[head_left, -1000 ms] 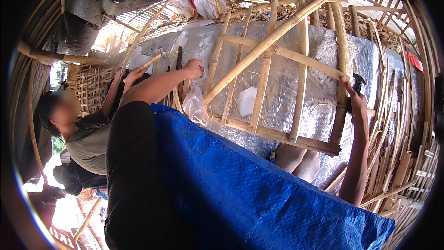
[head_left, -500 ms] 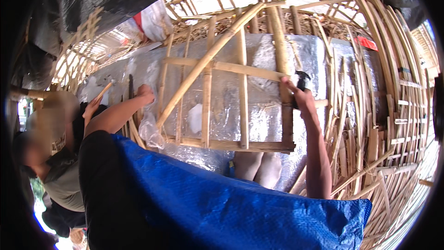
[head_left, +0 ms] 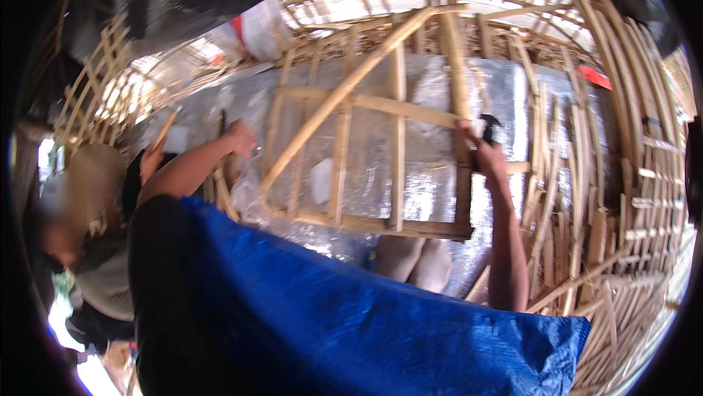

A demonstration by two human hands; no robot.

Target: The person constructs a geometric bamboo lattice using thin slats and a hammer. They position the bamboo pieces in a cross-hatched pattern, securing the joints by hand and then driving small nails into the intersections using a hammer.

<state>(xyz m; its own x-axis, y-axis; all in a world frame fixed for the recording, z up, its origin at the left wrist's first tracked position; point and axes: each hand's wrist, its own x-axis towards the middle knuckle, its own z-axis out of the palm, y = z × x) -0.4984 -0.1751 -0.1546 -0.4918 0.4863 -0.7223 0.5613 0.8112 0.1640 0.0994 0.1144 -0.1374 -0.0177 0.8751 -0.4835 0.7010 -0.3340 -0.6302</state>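
Observation:
My right hand (head_left: pixel 489 162) grips a black-headed hammer (head_left: pixel 490 128) at the right end of a bamboo crosspiece (head_left: pixel 407 109). This crosspiece belongs to a bamboo frame (head_left: pixel 339 165) of upright slats, with one long diagonal pole (head_left: pixel 344 88) across it. The frame's lower rail (head_left: pixel 432 229) lies nearest me, in front of my knees. To the left of the frame, my left hand (head_left: pixel 240 138) hangs with its fingers curled together; whatever they may hold is too small to make out. Just below that hand lies a clear plastic bag (head_left: pixel 251 195).
Bamboo strips (head_left: pixel 545 154) and a slatted bamboo panel (head_left: pixel 652 176) stand at the right. A co-worker (head_left: pixel 102 242) sits close on the left, a hand (head_left: pixel 151 162) holding a wooden stick. Blue tarp (head_left: pixel 351 301) covers my lap; shiny sheeting (head_left: pixel 432 198) lies beneath the frame.
The view has shifted slightly, so the frame appears further right. The hammer's head has turned a little to the right in my right hand. My left hand stays beside the frame.

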